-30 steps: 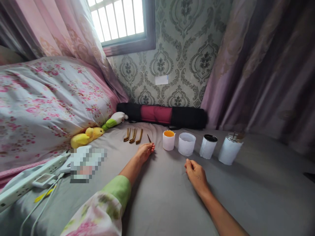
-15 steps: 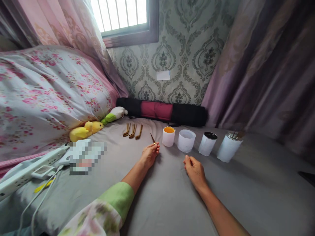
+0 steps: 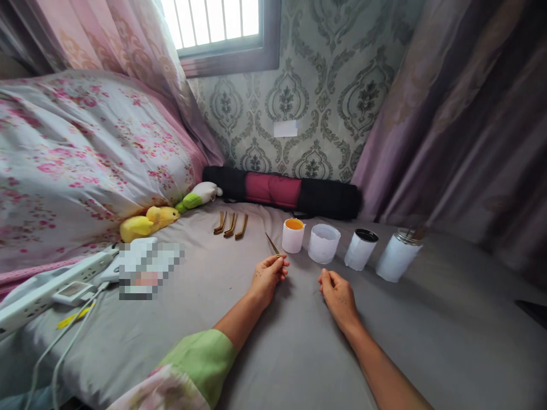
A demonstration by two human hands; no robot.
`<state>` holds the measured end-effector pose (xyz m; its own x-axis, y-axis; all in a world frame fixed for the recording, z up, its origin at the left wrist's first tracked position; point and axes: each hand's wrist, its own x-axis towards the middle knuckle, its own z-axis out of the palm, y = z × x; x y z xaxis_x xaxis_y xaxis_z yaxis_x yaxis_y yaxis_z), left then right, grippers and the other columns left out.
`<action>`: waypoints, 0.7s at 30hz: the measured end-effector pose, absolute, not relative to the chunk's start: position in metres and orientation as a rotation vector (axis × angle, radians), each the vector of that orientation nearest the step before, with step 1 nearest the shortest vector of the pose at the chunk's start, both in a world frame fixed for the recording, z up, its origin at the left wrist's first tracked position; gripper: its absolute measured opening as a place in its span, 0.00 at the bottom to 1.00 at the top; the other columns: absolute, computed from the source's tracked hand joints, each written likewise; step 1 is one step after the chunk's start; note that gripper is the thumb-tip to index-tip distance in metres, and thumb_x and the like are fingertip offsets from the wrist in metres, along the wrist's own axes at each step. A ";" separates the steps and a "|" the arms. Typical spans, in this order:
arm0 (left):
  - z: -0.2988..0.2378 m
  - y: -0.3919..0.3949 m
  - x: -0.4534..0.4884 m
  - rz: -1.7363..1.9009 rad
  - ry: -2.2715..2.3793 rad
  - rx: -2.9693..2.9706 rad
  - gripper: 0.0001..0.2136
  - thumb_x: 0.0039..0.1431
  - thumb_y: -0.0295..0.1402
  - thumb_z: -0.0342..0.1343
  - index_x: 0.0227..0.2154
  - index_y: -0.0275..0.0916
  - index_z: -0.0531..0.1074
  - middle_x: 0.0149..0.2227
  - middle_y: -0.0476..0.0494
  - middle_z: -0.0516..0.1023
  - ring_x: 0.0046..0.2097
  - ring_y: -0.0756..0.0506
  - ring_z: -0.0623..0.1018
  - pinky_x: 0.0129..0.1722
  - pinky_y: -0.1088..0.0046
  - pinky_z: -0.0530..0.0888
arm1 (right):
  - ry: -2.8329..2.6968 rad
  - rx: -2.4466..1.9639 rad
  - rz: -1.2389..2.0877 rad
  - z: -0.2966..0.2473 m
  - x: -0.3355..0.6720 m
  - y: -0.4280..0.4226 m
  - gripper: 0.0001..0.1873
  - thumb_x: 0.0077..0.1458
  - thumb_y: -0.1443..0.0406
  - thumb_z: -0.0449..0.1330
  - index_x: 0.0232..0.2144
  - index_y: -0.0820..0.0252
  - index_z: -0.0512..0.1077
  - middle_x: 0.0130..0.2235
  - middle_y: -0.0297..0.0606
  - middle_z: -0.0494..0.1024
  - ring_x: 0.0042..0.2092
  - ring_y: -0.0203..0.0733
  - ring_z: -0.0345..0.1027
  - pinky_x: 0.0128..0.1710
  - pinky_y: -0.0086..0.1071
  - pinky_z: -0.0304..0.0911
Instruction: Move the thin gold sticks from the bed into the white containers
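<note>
My left hand (image 3: 268, 275) pinches a thin brown brush-like stick (image 3: 272, 244) whose tip points up and away, just left of a white cup with orange inside (image 3: 293, 235). My right hand (image 3: 337, 295) rests on the grey sheet (image 3: 299, 353) with its fingers curled in, holding nothing that I can see, just in front of a translucent white cup (image 3: 323, 243). Further right stand a white cup with a dark inside (image 3: 361, 249) and a white jar with sticks in it (image 3: 397, 255). Three more brown sticks (image 3: 231, 224) lie side by side behind my left hand.
A floral duvet (image 3: 77, 159) is piled at the left, with a yellow plush toy (image 3: 146, 222) and a green-white one (image 3: 198, 197) at its foot. A power strip (image 3: 47, 288) and cables lie at the left. A black and red roll (image 3: 282, 193) lies against the wall.
My left hand has picked the stick up from the sheet and drawn it back and to the right, towards the orange cup. The right hand has hardly moved.
</note>
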<state>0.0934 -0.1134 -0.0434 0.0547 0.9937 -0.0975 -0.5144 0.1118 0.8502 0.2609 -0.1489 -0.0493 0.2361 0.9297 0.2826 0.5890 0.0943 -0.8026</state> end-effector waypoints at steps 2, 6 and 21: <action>-0.044 -0.117 0.095 1.323 0.854 0.786 0.13 0.44 0.33 0.58 0.33 0.32 0.70 0.27 0.44 0.72 0.22 0.55 0.68 0.19 0.80 0.63 | -1.455 -1.591 0.468 -0.049 0.261 -0.149 0.25 0.51 0.49 0.41 0.20 0.61 0.66 0.19 0.37 0.69 0.20 0.35 0.60 0.19 0.25 0.52; -0.043 -0.124 0.097 1.341 0.895 0.836 0.16 0.43 0.37 0.57 0.34 0.32 0.70 0.27 0.44 0.72 0.22 0.55 0.68 0.19 0.80 0.62 | -1.447 -1.578 0.480 -0.049 0.261 -0.150 0.26 0.50 0.48 0.41 0.20 0.61 0.66 0.18 0.37 0.68 0.20 0.35 0.59 0.19 0.26 0.52; -0.034 -0.144 0.103 1.423 1.076 1.198 0.12 0.46 0.35 0.54 0.33 0.34 0.73 0.24 0.46 0.72 0.22 0.54 0.67 0.22 0.79 0.64 | -1.450 -1.508 0.597 -0.051 0.263 -0.152 0.24 0.50 0.50 0.43 0.24 0.62 0.67 0.19 0.34 0.67 0.19 0.33 0.58 0.18 0.25 0.53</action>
